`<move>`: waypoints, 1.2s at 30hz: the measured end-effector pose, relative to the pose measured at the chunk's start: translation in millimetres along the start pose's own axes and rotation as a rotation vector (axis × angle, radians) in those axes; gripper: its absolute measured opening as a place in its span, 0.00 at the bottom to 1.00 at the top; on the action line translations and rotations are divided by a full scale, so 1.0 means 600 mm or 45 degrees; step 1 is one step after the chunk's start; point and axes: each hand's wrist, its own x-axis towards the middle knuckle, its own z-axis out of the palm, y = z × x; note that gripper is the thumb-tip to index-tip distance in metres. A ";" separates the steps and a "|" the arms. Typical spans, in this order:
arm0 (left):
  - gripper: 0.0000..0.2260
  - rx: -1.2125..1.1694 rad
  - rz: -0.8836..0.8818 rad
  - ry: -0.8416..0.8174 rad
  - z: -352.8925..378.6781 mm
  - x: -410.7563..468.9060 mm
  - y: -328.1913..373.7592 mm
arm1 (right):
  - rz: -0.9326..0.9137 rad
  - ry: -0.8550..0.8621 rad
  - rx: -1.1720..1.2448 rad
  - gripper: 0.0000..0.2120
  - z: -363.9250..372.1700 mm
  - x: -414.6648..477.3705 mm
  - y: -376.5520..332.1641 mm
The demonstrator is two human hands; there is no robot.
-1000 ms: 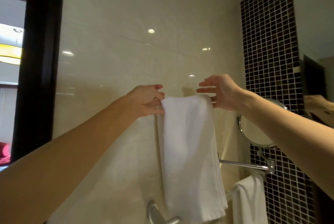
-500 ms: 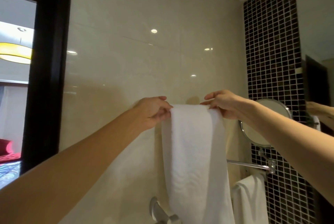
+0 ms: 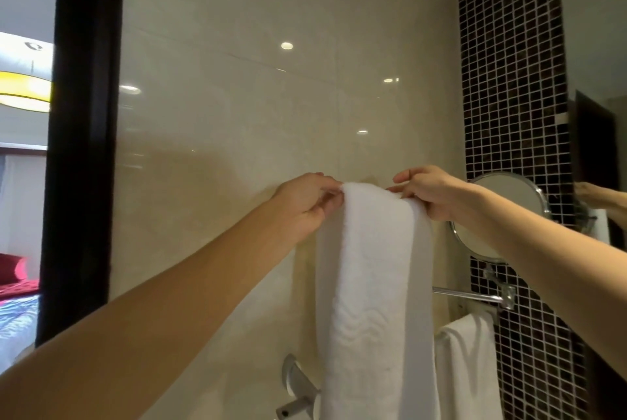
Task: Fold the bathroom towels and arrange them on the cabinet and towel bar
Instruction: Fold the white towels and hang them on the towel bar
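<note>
Both hands' grip pinches long plush towel (image 3: 369, 284).

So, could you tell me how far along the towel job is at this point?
Done: one folded small towel already hangs on the towel bar. In hand: left hand and right hand pinch the long towel's top corners, lifted. Left: hanging it; the cabinet isn't visible.

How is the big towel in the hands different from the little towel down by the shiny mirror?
The held towel is pinched at its top by the left hand and right hand; the smaller towel hangs untouched on a towel bar. The held towel hangs higher and looks longer and wider. It shows a wavy woven pattern; the smaller towel looks plain. Both are white.
</note>
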 end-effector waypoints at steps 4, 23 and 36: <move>0.11 0.083 0.025 0.062 0.015 0.003 -0.010 | 0.006 0.044 0.010 0.15 -0.006 0.006 0.005; 0.17 0.674 0.156 0.075 -0.066 -0.012 -0.031 | -0.212 -0.018 0.173 0.18 0.046 0.007 0.044; 0.22 0.956 -0.070 0.030 -0.108 -0.030 -0.133 | 0.311 -0.251 -0.353 0.17 0.051 0.006 0.150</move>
